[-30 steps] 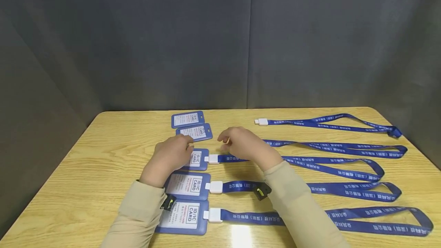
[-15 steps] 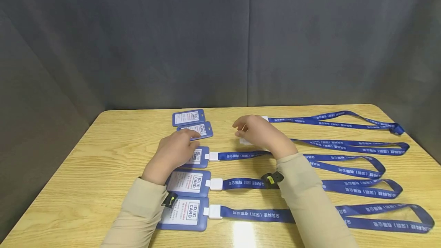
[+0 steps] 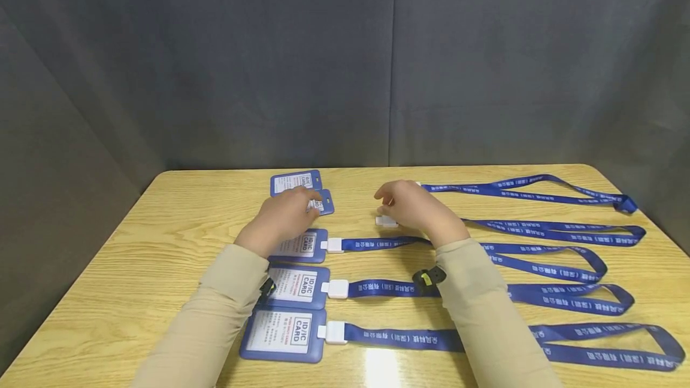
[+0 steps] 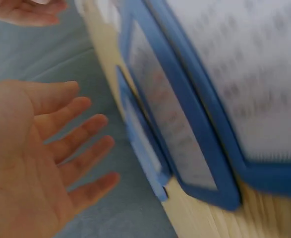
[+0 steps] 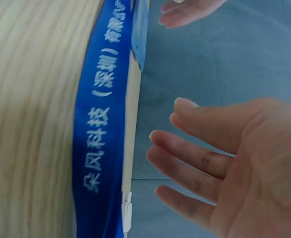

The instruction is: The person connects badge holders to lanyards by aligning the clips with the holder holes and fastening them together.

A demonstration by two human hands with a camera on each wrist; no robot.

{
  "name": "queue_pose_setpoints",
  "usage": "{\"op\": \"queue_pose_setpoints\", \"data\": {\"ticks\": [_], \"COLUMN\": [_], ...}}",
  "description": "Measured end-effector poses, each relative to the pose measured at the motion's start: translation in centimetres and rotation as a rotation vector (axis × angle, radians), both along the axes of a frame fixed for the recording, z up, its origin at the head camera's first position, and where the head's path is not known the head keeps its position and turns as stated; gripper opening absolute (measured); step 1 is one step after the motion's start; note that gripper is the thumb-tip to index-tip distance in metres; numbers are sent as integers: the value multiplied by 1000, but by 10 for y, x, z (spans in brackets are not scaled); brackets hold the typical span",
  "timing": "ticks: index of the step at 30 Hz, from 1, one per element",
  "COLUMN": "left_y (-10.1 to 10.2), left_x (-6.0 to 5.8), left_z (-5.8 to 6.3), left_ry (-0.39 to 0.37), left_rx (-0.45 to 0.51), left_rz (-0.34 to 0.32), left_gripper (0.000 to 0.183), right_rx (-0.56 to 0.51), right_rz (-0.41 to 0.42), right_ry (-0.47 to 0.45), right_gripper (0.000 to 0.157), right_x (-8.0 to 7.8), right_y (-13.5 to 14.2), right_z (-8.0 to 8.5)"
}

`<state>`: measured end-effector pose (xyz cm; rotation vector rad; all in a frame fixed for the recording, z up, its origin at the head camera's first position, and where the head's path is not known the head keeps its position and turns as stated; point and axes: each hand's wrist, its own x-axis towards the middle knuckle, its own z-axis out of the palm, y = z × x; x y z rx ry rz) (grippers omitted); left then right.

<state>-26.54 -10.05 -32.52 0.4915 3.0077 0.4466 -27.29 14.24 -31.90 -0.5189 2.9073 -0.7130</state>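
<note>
In the head view my left hand (image 3: 283, 217) hovers over a blue ID card holder (image 3: 326, 203), partly covering it. The left wrist view shows that hand's fingers (image 4: 86, 144) spread, with nothing between them. Over the white clip (image 3: 385, 221) of a blue lanyard (image 3: 555, 231) hangs my right hand (image 3: 412, 205). Its fingers (image 5: 185, 148) are loosely bent and hold nothing. Behind the left hand lies another loose card holder (image 3: 293, 181). Beyond the right hand, a further lanyard (image 3: 517, 189) has its clip mostly hidden.
Nearer on the wooden table (image 3: 135, 268), three card holders, the front one (image 3: 283, 335) included, lie in a column. Each meets the white clip of a lanyard stretching right, as with the front clip (image 3: 336, 332). A dark curtain (image 3: 280, 64) stands behind the table.
My right hand has moved right and back, from beside the third-row clip to the loose clip. My left hand has moved back and slightly right, over the loose card holder.
</note>
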Motion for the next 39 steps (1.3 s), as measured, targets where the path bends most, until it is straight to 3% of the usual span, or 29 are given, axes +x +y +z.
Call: {"op": "queue_pose_setpoints", "data": {"ticks": [4, 13, 24, 39], "left_y": [0, -10, -10, -16], "left_x": [-11, -30, -30, -28], "left_z": [-3, -23, -24, -22], "left_ry": [-18, -23, -44, -50], "left_rx": [-36, -139, -209, -179], "left_rz": [0, 34, 12, -23], "left_gripper": [43, 64, 63, 64], "right_rx": [25, 36, 52, 58], "right_rz": [-3, 2, -43, -115], "right_ry": [6, -34, -72, -131], "right_gripper": [30, 31, 29, 27], "right_x": [-2, -5, -5, -5], "right_y": [2, 2, 5, 7], "right_z": [-5, -12, -17, -18]}}
